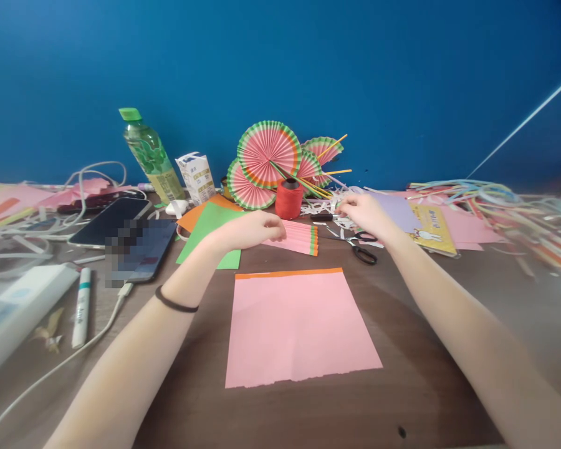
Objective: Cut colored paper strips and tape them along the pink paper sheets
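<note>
My left hand (pixel 258 229) hovers at the near end of a pleated pink paper (pixel 297 237) with green and orange edging. Its fingers hang loosely bent, nothing visible in them. Over a pile of white paper scraps (pixel 350 219), my right hand (pixel 365 212) has its fingertips drawn together; whatever they pinch is too small to make out. Black-handled scissors (pixel 365 252) lie just below that hand. A flat pink sheet (pixel 299 327) with an orange top strip and a ragged lower edge rests before me, touched by neither hand.
Behind my hands stand a red thread spool (pixel 288 201) and finished round paper fans (pixel 268 153). Green paper (pixel 210 234), a bottle (pixel 149 156), a carton (pixel 196 178), phones (pixel 110 221) and a marker (pixel 81 308) are leftward. A yellow packet (pixel 432 227) lies right.
</note>
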Motion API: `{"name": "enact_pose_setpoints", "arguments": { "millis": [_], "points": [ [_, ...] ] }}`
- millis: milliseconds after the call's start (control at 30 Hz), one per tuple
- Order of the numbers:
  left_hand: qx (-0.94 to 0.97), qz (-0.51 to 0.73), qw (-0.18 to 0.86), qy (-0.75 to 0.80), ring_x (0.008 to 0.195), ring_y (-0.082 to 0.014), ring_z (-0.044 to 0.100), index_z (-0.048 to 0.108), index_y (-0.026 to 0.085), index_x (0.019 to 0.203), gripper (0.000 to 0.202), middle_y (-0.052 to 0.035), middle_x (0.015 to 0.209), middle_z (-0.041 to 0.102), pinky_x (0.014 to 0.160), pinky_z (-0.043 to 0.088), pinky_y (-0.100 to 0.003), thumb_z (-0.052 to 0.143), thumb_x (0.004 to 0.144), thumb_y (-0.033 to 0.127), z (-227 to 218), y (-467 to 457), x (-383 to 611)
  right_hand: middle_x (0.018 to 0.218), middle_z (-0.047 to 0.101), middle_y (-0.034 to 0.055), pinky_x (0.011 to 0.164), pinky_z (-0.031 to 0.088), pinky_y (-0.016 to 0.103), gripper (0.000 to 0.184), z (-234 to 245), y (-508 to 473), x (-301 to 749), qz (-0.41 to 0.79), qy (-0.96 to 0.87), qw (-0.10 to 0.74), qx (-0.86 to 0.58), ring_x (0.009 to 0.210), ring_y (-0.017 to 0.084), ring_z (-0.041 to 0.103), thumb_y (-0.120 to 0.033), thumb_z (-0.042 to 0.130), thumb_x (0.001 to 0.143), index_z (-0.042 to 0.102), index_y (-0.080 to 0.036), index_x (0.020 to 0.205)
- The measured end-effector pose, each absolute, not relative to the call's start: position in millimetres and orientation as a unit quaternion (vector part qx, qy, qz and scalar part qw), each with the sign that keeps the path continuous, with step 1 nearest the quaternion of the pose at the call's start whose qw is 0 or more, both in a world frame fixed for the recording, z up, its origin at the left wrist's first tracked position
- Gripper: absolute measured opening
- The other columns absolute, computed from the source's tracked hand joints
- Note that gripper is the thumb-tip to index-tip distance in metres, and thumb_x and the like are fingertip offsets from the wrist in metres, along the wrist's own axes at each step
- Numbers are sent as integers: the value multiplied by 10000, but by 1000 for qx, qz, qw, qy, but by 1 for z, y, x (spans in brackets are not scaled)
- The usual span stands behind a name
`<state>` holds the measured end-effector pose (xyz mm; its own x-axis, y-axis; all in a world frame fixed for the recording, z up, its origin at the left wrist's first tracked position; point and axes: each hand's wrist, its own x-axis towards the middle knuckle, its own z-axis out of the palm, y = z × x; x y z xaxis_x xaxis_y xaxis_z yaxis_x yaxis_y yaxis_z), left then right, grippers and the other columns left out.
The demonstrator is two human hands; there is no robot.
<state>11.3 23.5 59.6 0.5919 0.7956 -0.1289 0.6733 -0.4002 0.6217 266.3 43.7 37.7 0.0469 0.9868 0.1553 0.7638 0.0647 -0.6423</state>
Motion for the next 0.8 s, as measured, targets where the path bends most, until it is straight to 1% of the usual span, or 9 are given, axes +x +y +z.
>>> {"name": "enact_pose_setpoints", "arguments": {
  "millis": [67, 133, 267, 333, 433, 567, 700, 767, 800],
  "points": [
    [832, 93, 324, 442, 801, -162, 580, 623, 189, 790, 269, -8, 886, 657, 740, 423, -254, 426, 728, 361, 59, 24, 11, 564, 550, 28, 528, 339, 275, 133, 37, 44, 268, 182, -655, 296, -671, 518, 141, 465, -184, 473, 664, 592, -160, 610],
    [831, 93, 324, 443, 805, -162, 581, 621, 193, 791, 267, -5, 887, 657, 732, 425, -252, 422, 734, 362, 59, 24, 11, 564, 549, 28, 524, 336, 272, 126, 38, 43, 269, 180, -647, 300, -678, 516, 141, 472, -171, 478, 668, 589, -160, 610],
    [830, 96, 325, 444, 815, -165, 587, 620, 195, 793, 276, -4, 898, 658, 721, 430, -253, 414, 749, 374, 60, 23, 11, 736, 624, 59, 497, 336, 241, 104, 43, 38, 264, 202, -635, 316, -675, 592, 142, 546, -168, 478, 699, 575, -156, 665],
    [827, 107, 326, 446, 829, -170, 590, 620, 193, 815, 279, -11, 917, 658, 730, 433, -258, 421, 750, 378, 60, 22, 11, 796, 638, 67, 464, 324, 219, 100, 48, 32, 259, 237, -650, 327, -644, 613, 134, 570, -173, 471, 723, 566, -156, 696],
    [817, 151, 323, 453, 873, -178, 589, 609, 200, 902, 291, -20, 967, 651, 757, 436, -271, 433, 759, 381, 58, 22, 13, 753, 656, 57, 453, 327, 208, 111, 58, 20, 250, 297, -699, 324, -565, 550, 102, 547, -169, 470, 740, 559, -149, 677],
    [807, 217, 329, 440, 949, -181, 572, 564, 222, 1067, 347, -25, 1114, 604, 786, 436, -279, 461, 764, 355, 58, 21, 16, 785, 677, 48, 439, 331, 207, 105, 70, 6, 239, 390, -739, 298, -462, 507, 79, 529, -194, 490, 759, 566, -146, 704],
    [800, 215, 386, 405, 917, -165, 588, 501, 246, 1180, 428, -28, 1229, 538, 748, 446, -268, 483, 766, 352, 61, 17, 18, 794, 683, 47, 504, 395, 213, 121, 74, -1, 236, 434, -762, 265, -402, 559, 90, 564, -230, 513, 779, 599, -145, 768],
    [801, 200, 403, 395, 865, -154, 603, 520, 237, 1152, 396, -33, 1189, 562, 723, 446, -267, 473, 776, 353, 63, 16, 18, 818, 687, 48, 560, 430, 227, 135, 74, -1, 236, 443, -769, 255, -383, 616, 108, 594, -257, 526, 781, 610, -151, 783],
    [803, 192, 405, 392, 833, -149, 607, 547, 224, 1104, 357, -32, 1125, 595, 714, 444, -267, 471, 778, 350, 64, 15, 18, 830, 688, 49, 584, 442, 236, 144, 73, -1, 237, 447, -771, 252, -379, 644, 118, 607, -271, 530, 781, 614, -154, 790]
  ]
}}
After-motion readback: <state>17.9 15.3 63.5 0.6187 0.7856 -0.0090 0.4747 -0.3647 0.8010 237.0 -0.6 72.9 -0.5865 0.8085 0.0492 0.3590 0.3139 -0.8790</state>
